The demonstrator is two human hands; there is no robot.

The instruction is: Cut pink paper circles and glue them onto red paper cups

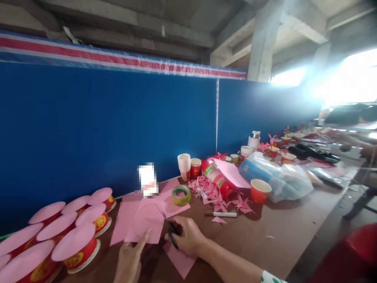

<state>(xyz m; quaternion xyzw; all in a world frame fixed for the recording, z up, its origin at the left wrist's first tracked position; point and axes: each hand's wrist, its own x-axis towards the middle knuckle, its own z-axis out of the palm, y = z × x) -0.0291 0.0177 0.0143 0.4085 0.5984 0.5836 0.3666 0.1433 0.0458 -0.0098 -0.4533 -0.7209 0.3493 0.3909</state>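
My left hand [131, 257] grips the lower edge of a pink paper sheet [141, 226], thumb on top and the other fingers hidden. A faint circle outline shows on this sheet. My right hand [188, 236] holds black-handled scissors [171, 234], their blades reaching over the sheet's right side. Whether the blades touch the paper is hard to tell. More pink paper [121, 220] lies under and behind the sheet. A pink paper piece [179, 259] rests below my right hand. Behind the scissors is a roll of green-yellow tape [181, 195].
Red cups topped with pink paper discs [73, 241] stand at left. Pink scraps [206, 188], a marker [220, 214], a red package [216, 177], an orange cup [260, 191] and a plastic bag [282, 181] lie right. A blue partition [118, 118] runs behind the brown table [265, 236].
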